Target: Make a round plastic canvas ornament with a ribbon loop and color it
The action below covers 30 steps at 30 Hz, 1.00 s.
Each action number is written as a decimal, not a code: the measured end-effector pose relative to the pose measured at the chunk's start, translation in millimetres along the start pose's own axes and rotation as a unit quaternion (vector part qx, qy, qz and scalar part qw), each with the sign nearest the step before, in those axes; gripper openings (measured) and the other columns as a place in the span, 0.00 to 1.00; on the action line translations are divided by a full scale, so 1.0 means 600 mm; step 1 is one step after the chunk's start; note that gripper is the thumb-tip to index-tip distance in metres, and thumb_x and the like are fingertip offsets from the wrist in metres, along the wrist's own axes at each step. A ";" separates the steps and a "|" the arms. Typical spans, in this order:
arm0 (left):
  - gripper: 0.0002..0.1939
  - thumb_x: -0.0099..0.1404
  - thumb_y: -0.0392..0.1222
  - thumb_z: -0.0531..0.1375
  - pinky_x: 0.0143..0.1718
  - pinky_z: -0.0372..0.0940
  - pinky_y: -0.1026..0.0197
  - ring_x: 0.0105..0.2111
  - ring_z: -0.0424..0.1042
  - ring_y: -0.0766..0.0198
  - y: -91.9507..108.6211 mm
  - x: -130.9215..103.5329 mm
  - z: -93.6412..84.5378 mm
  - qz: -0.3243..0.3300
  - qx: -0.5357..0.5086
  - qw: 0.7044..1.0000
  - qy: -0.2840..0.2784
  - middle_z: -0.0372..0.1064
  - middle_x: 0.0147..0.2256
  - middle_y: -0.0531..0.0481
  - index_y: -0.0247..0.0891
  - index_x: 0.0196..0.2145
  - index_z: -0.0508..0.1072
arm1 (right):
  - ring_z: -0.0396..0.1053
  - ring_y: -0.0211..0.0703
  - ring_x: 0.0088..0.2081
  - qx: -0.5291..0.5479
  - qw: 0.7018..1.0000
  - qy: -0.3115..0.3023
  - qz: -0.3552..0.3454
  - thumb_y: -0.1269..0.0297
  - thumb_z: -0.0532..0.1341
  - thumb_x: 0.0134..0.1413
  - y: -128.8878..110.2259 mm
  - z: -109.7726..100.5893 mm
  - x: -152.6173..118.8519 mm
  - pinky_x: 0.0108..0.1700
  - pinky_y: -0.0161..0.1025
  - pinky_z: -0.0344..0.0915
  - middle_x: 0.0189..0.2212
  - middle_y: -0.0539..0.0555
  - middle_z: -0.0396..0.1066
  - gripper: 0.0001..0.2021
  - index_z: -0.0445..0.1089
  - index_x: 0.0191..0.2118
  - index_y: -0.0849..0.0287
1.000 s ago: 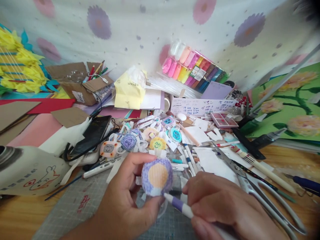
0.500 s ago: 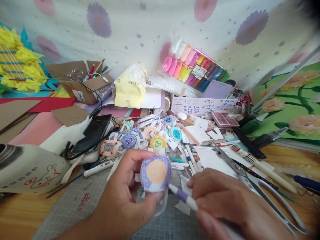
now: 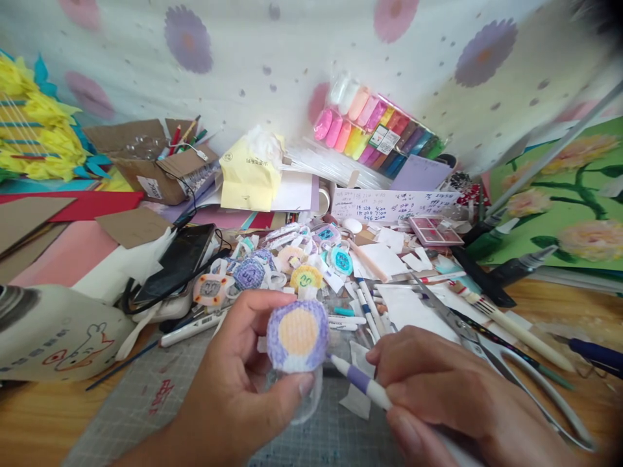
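Between the thumb and fingers of my left hand (image 3: 248, 376) is a small round paper watch face (image 3: 298, 334), held upright. It has a purple rim, a pale orange centre and a white patch at the bottom; a whitish loop hangs beneath it. My right hand (image 3: 438, 386) grips a white marker with a purple band (image 3: 363, 381). The marker's tip is at the lower right of the purple rim; whether it touches I cannot tell. Behind my hands lies a pile of similar coloured paper watches, among them a yellow one (image 3: 305, 279) and a turquoise one (image 3: 341, 261).
A grey cutting mat (image 3: 131, 395) lies under my hands. Scissors (image 3: 516, 370) and brushes lie on the right, with several markers in the middle. A bottle (image 3: 58, 331) and a phone (image 3: 182, 263) are on the left. Colourful clay packs (image 3: 379, 130) lean at the back.
The paper watch face has shifted slightly left and up in my left hand. The marker stays close to its lower right edge, its tip now a little higher.
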<state>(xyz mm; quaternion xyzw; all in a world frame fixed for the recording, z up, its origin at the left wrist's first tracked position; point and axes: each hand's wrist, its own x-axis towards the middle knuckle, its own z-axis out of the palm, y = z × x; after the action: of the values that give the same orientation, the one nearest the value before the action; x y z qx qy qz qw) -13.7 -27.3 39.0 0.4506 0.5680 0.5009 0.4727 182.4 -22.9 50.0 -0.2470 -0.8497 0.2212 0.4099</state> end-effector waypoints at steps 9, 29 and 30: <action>0.22 0.44 0.31 0.63 0.24 0.60 0.68 0.26 0.71 0.67 0.000 0.001 -0.003 0.001 -0.014 1.000 -0.011 0.74 0.27 0.60 0.47 0.38 0.67 | 0.72 0.45 0.27 0.004 0.998 0.057 0.038 0.80 0.62 0.45 -0.006 0.012 0.000 0.27 0.39 0.71 0.26 0.53 0.73 0.17 0.68 0.41 0.54; 0.21 0.44 0.32 0.64 0.26 0.63 0.66 0.28 0.72 0.63 -0.001 -0.003 -0.001 0.007 -0.022 1.000 -0.012 0.73 0.27 0.58 0.46 0.38 0.68 | 0.73 0.44 0.26 0.045 0.986 0.114 0.112 0.77 0.59 0.49 -0.016 0.019 0.004 0.28 0.37 0.71 0.24 0.52 0.73 0.09 0.69 0.32 0.54; 0.21 0.44 0.32 0.64 0.26 0.64 0.66 0.28 0.72 0.63 -0.001 -0.002 -0.001 0.012 -0.017 1.000 -0.006 0.74 0.27 0.58 0.46 0.37 0.68 | 0.73 0.44 0.26 0.059 0.985 0.116 0.113 0.76 0.60 0.49 -0.015 0.020 0.003 0.28 0.36 0.71 0.24 0.52 0.73 0.09 0.69 0.32 0.54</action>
<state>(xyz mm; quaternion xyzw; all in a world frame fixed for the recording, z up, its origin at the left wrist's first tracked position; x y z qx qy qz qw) -13.9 -28.8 38.5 0.4522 0.5512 0.5134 0.4776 169.8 -30.6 49.4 -0.3408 -0.7488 0.2854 0.4917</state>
